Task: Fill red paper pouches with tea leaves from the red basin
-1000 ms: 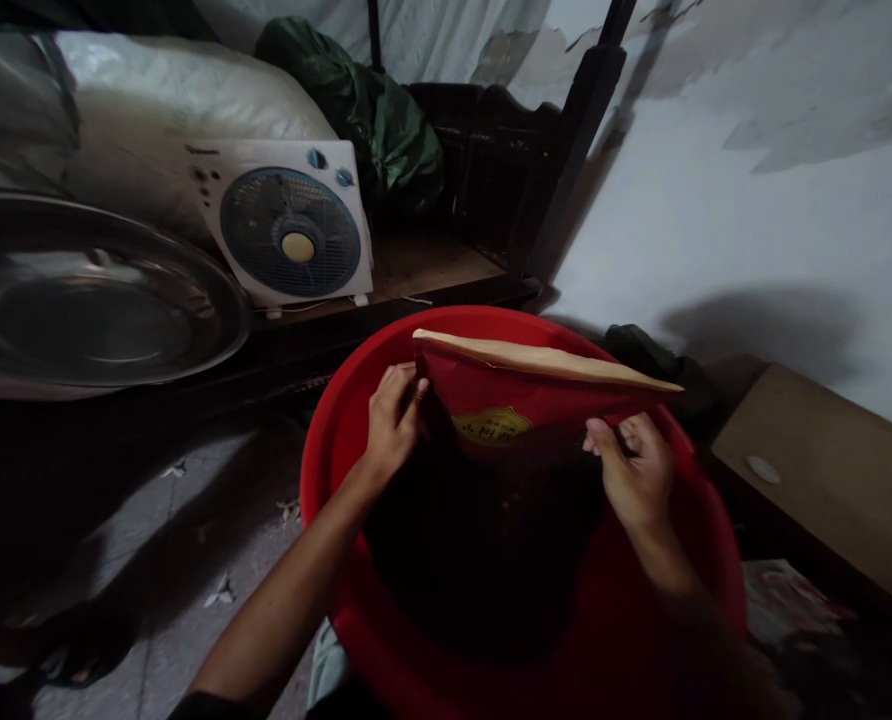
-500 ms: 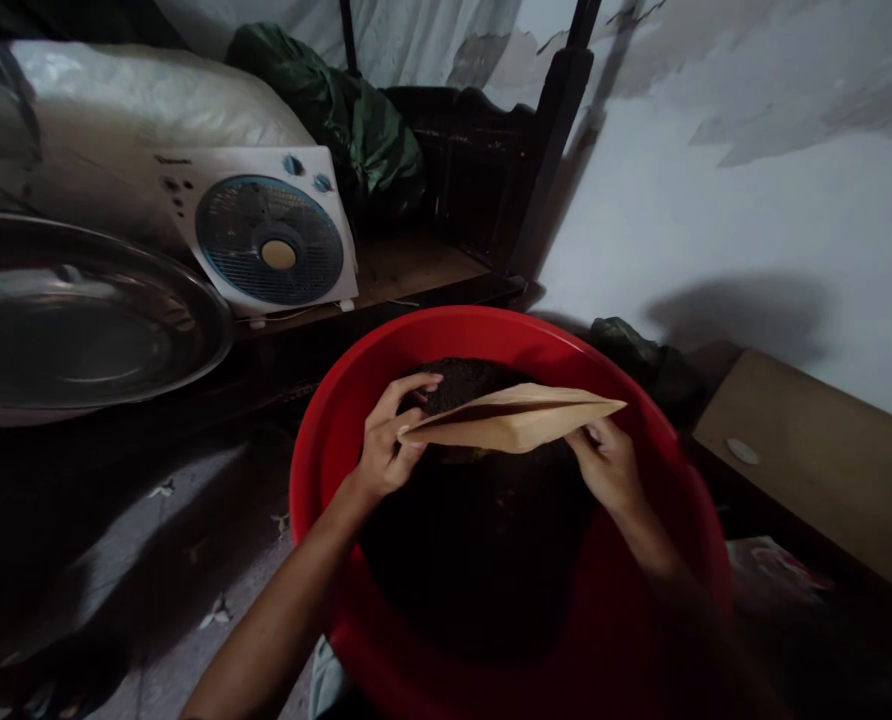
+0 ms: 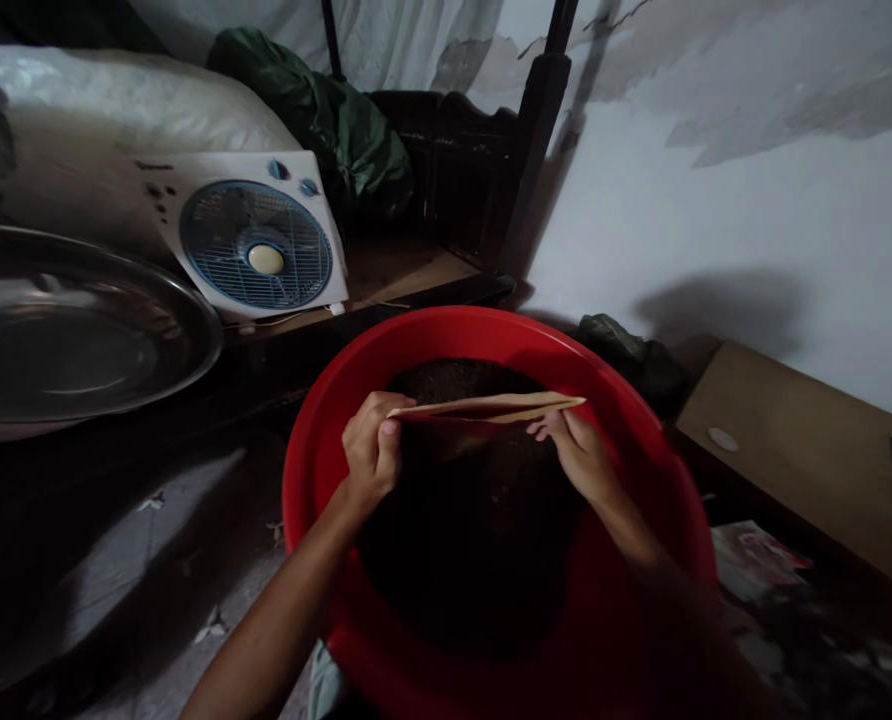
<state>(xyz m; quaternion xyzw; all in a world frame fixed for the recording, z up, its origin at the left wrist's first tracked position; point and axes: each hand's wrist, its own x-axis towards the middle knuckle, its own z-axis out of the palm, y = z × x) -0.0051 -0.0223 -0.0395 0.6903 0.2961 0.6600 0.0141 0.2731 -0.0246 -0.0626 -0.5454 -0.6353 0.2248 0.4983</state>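
Both hands hold a flat paper bag (image 3: 483, 408) edge-on above a red basin (image 3: 318, 440) that stands on the floor. The left hand (image 3: 371, 455) has its grip pinched on the bag's left end, and the right hand (image 3: 577, 455) has its grip pinched on the right end, so the bag spans between them. Dark loose material (image 3: 461, 380) fills the basin beneath the bag. A white box fan (image 3: 255, 250) stands behind, beside a wide metal basin (image 3: 78, 330), and a cardboard box (image 3: 791, 450) sits to the right.
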